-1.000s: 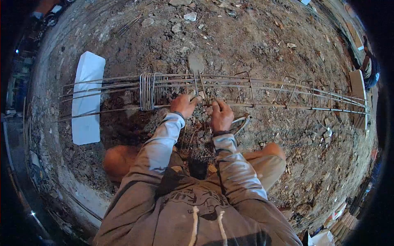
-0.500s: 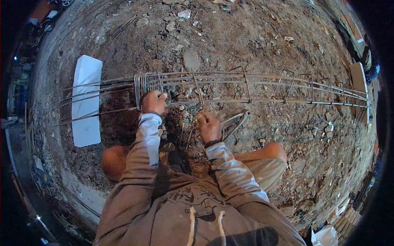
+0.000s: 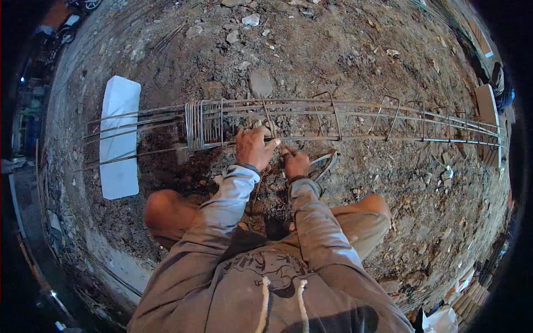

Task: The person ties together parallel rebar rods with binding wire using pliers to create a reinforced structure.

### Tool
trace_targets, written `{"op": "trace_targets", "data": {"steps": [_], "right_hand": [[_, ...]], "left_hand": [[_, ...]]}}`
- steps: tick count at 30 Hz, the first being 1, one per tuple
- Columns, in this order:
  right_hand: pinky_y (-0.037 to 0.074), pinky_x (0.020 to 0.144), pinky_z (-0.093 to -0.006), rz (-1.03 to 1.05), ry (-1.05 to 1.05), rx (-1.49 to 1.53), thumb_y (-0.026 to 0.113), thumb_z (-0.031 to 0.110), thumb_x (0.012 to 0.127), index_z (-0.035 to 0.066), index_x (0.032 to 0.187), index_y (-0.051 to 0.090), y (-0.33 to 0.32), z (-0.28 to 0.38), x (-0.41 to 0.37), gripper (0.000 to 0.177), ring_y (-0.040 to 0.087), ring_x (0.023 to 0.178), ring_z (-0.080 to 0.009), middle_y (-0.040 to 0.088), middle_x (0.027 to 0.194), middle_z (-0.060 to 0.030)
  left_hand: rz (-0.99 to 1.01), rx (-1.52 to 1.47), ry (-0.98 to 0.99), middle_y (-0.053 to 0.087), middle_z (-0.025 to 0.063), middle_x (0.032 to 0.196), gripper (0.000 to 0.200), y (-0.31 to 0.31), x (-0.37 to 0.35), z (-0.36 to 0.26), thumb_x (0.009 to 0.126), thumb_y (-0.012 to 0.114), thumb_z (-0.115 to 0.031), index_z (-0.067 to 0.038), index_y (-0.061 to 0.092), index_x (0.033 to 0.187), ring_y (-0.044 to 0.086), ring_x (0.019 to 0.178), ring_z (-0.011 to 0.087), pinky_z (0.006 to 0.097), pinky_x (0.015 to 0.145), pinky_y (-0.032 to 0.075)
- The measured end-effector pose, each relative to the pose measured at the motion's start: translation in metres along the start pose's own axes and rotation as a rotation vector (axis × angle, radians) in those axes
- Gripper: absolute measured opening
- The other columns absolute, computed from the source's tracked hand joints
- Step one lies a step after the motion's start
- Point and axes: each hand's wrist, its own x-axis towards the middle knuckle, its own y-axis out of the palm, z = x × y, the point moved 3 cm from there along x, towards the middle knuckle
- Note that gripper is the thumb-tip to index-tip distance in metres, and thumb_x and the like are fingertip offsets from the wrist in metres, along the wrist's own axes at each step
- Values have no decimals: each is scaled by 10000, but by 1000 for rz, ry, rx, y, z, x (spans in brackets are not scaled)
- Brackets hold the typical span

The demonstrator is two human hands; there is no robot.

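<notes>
A long cage of steel reinforcing bars (image 3: 366, 114) lies across the ground in front of me, with bent wire stirrups along it. My left hand (image 3: 254, 147) is at the near bar, its thumb and fingers closed around the lower corner of one tilted stirrup (image 3: 267, 115). Just to its right, below the same bar, my right hand (image 3: 296, 163) is closed. Whatever it may hold is too small to make out. Left of both hands, a tight bundle of stirrups (image 3: 194, 126) hangs around the bars. A bent wire loop (image 3: 326, 164) lies beside my right hand.
A white block (image 3: 119, 139) supports the bars' left ends, and a pale block (image 3: 487, 125) stands at their right ends. Stones, including a flat one (image 3: 260, 83), dot the rough soil. My bent knees flank the work. A person (image 3: 504, 91) is partly visible at far right.
My left hand has moved right, from the stirrup bundle to the tilted stirrup. My right hand has shifted slightly right, and the hands are now close together.
</notes>
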Motion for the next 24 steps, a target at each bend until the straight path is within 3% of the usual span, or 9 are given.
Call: {"op": "trace_targets", "data": {"steps": [2, 4, 6, 9, 13, 15, 16, 18, 24], "right_hand": [[473, 603, -347, 74, 80, 509, 623, 241, 778, 20, 824, 656, 4, -7, 16, 228, 606, 635, -200, 640, 711, -82], [460, 576, -326, 106, 161, 643, 637, 227, 761, 19, 802, 658, 1, -1, 20, 213, 596, 615, -166, 641, 722, -72], [453, 527, -277, 51, -18, 88, 637, 177, 750, -12, 784, 651, -10, 11, 23, 193, 582, 577, -128, 635, 698, -77], [426, 537, -340, 101, 10, 449, 658, 224, 707, 15, 705, 652, 3, 6, 25, 209, 562, 541, -212, 598, 595, -97], [458, 544, -331, 72, -79, 412, 634, 150, 723, -12, 775, 646, 18, -14, 33, 171, 592, 549, -176, 645, 679, -112], [456, 553, -343, 38, -104, 51, 626, 160, 729, 5, 772, 638, 8, 0, 26, 161, 601, 571, -228, 631, 689, -142], [456, 553, -343, 38, -107, 50, 626, 160, 729, 5, 772, 638, 3, 12, 19, 161, 601, 571, -228, 631, 689, -142], [447, 585, -427, -192, -318, 183, 600, 173, 668, 62, 783, 642, -11, 35, 1, 166, 563, 650, -357, 602, 718, -166], [436, 582, -461, -212, -425, -200, 531, 82, 644, 76, 729, 599, -11, 37, -1, 109, 547, 667, -367, 547, 700, -166]], "left_hand": [[4, -69, -45, 604, 117, 846, 277, 5, -2, -6, 703, 675, -261, -98, 564, 898, 561, 849, 307, 447, 872, 313], [-50, -90, -24, 597, 121, 828, 268, 0, -4, -15, 705, 676, -198, -97, 538, 911, 558, 823, 315, 438, 846, 336], [-62, -169, 36, 612, 130, 837, 343, -2, -3, -16, 697, 684, -164, -65, 529, 986, 570, 838, 340, 419, 740, 430], [-156, -116, 147, 608, 139, 826, 327, -2, -4, -22, 690, 670, -112, -64, 563, 995, 570, 829, 339, 413, 713, 449], [-66, -204, 95, 606, 141, 830, 271, 0, -2, -20, 678, 657, -82, -75, 612, 945, 570, 816, 338, 414, 732, 445], [-65, -213, 79, 606, 139, 827, 194, 3, -2, -18, 659, 651, -64, -69, 635, 852, 567, 801, 341, 412, 730, 446], [-68, -213, 79, 606, 139, 827, 194, 4, -2, -17, 659, 651, -64, -69, 635, 852, 567, 801, 341, 412, 730, 446], [-111, -217, 101, 606, 127, 824, 197, 4, -3, -17, 656, 646, -67, -67, 632, 853, 563, 807, 330, 405, 735, 441], [-154, -228, 92, 590, 112, 853, 161, 10, -2, -16, 657, 647, -92, -80, 632, 817, 548, 837, 310, 397, 765, 422]]}}
